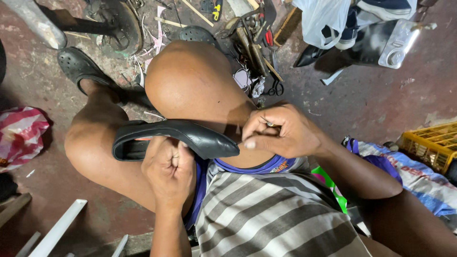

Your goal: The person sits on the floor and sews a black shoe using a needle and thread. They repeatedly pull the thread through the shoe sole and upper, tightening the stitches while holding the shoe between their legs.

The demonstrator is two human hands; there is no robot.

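Note:
A black pointed-toe shoe lies across my thigh, its toe pointing right. My left hand is closed around the shoe's near side at its middle. My right hand sits just right of the toe, fingers pinched on a thin needle-like tool whose tip touches the toe's edge. My knees fill the middle of the head view.
A pile of hand tools and scissors lies on the red floor beyond my knee. A black sandal is on my foot at left. A white plastic bag, a yellow crate and a striped bag sit around.

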